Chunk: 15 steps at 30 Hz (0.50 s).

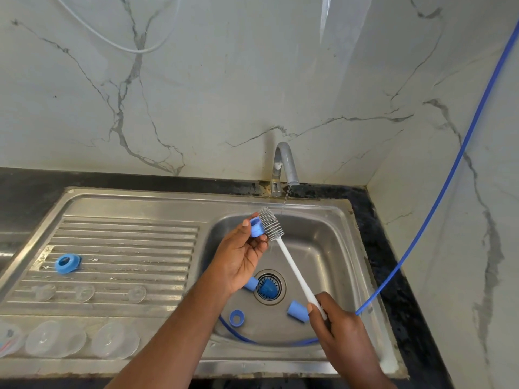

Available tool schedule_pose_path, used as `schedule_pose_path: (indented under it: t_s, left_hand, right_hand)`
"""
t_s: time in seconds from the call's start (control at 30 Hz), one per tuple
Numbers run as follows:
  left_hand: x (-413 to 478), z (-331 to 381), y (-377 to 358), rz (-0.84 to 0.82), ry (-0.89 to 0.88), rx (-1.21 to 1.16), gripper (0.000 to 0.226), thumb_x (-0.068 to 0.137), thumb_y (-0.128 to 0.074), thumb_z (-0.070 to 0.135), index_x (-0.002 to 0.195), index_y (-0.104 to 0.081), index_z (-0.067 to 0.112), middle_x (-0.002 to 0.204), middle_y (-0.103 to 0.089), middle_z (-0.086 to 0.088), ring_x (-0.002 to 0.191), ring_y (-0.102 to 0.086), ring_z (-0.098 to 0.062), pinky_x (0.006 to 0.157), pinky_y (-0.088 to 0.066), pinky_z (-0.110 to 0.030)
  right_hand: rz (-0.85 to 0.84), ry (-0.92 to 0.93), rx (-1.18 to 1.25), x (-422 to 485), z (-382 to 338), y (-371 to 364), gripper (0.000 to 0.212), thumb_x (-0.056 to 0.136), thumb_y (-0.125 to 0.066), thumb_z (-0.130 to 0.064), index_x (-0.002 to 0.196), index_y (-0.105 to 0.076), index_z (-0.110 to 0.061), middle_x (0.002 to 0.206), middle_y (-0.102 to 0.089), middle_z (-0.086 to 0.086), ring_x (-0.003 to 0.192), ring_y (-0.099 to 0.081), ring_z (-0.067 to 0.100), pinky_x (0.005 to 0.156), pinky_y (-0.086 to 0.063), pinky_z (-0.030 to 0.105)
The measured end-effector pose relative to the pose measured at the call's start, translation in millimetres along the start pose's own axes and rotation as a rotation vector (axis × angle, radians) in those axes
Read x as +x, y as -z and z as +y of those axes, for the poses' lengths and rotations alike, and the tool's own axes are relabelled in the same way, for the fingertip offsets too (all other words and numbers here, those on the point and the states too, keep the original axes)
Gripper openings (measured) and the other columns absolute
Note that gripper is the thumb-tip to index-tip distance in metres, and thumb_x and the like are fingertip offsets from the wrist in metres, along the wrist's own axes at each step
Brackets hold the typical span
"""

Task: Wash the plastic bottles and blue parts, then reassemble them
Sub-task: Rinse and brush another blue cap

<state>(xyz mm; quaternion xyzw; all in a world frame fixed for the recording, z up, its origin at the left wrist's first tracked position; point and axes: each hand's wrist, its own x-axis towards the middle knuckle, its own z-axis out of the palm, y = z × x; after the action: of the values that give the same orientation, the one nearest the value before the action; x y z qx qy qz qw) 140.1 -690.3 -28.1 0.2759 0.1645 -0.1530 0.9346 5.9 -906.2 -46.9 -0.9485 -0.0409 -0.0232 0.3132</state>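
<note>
Blue cap (256, 226) is up over the basin, about eleven o'clock from the drain (269, 276), and the left hand (238, 256) has its grip clamped on it, thumb along the rim. The right hand (334, 321) wraps its grip round the white handle of the bottle brush (270, 224), whose bristle head touches the cap's side. A thin trickle falls from the tap (285, 164) at one o'clock.

I'd call this the scrubbing stage, nowhere near the finish. More blue pieces lie in the sink (323, 248): a domed one (268, 286) on the drain, a tube (251, 283) at its nine o'clock, a cup (298, 310) at four o'clock and an open collar (236, 317) at seven o'clock. Far out at nine o'clock on the drainboard (126, 234) lies a blue ring (67, 263), with clear teats (84, 292) below it and the clear plastic bottles (54, 338) at the near edge. Whether those are washed, I can't tell. Nothing is reassembled yet.

The brush tip sits close to the basin's far wall at twelve o'clock. A blue hose (421, 220) curls along the near wall at six o'clock and climbs away at three o'clock, right beside the right wrist, so a snag looks likely. The drainboard beside the ring looks like the natural landing spot.
</note>
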Motion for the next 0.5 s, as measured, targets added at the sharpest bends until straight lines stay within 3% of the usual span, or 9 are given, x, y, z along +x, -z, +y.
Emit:
schedule_pose_path:
  t_s: [0.1,0.27,0.37,0.5]
  left_hand:
    - [1.8,1.7,1.5,0.008,0.013,0.078,0.025,0.100,-0.054,0.012,0.118,-0.063,-0.001,0.103,-0.067,-0.019,0.082,-0.061,-0.019,0.070,-0.060,-0.024]
    - [1.4,2.2,-4.6,0.058,-0.013,0.250,0.014,0.100,-0.055,0.009,0.101,-0.068,0.005,0.076,-0.066,-0.005,0.063,-0.059,-0.009,0.062,-0.042,-0.024]
    - [2.8,4.6,-5.3,0.030,-0.021,0.286,0.018,0.100,-0.053,0.009,0.095,-0.070,0.006,0.073,-0.058,-0.006,0.062,-0.048,-0.010,0.058,-0.034,-0.026]
    - [7.2,9.3,-2.6,0.077,0.002,0.355,0.020,0.102,-0.054,0.013,0.111,-0.070,0.005,0.075,-0.059,-0.004,0.064,-0.048,-0.010,0.057,-0.036,-0.026]
  right_hand:
    - [0.005,-0.015,-0.033,1.6,7.7,1.8,0.010,0.097,-0.052,-0.045,0.091,-0.044,-0.044,0.052,-0.043,-0.008,0.045,-0.042,0.013,0.045,-0.033,0.024]
    - [-0.039,0.032,-0.116,1.1,4.3,0.4,0.016,0.096,-0.045,-0.054,0.092,-0.043,-0.039,0.050,-0.038,-0.011,0.043,-0.038,0.009,0.042,-0.024,0.012]
    - [-0.030,0.012,-0.087,3.4,4.9,-3.0,0.012,0.097,-0.051,-0.048,0.093,-0.043,-0.040,0.053,-0.041,-0.012,0.045,-0.041,0.011,0.042,-0.028,0.018]
    - [-0.027,0.041,-0.084,5.0,4.0,-1.8,0.021,0.096,-0.039,-0.060,0.092,-0.044,-0.040,0.054,-0.042,-0.013,0.047,-0.044,0.012,0.042,-0.033,0.021]
